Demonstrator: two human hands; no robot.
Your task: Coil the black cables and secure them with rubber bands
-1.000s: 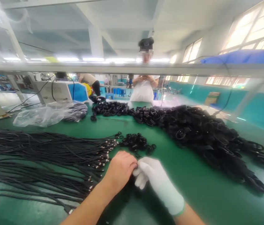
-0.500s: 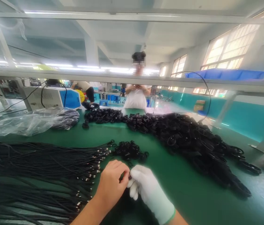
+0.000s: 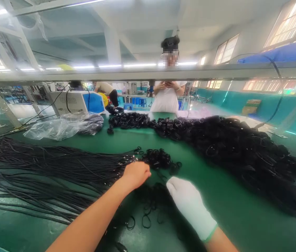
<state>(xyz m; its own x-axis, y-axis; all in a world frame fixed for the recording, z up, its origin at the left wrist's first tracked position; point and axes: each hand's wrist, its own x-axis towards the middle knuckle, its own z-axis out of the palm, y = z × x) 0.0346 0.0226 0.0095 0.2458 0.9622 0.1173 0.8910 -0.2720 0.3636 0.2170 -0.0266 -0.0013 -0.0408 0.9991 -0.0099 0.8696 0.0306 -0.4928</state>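
My bare left hand point(image 3: 136, 174) is closed beside the connector ends of long black cables point(image 3: 66, 157); what its fingers hold, if anything, is hidden. My right hand point(image 3: 187, 199), in a white glove, has its fingers curled, and its contents cannot be made out. Just beyond both hands lies a small heap of black rings point(image 3: 158, 159). Between and below the hands, loose black loops point(image 3: 146, 220) are scattered on the green table point(image 3: 127, 140). The hands are apart.
A large pile of black coiled cables point(image 3: 232, 150) runs along the back and right. Clear plastic bags point(image 3: 56, 126) and a white and blue machine point(image 3: 74, 101) stand at the back left. A metal rail point(image 3: 127, 75) crosses above; a person point(image 3: 165, 99) stands behind it.
My hands have moved apart, the left forward to the cable ends, the right to the right. Loose loops now show below them. The camera view has shifted.
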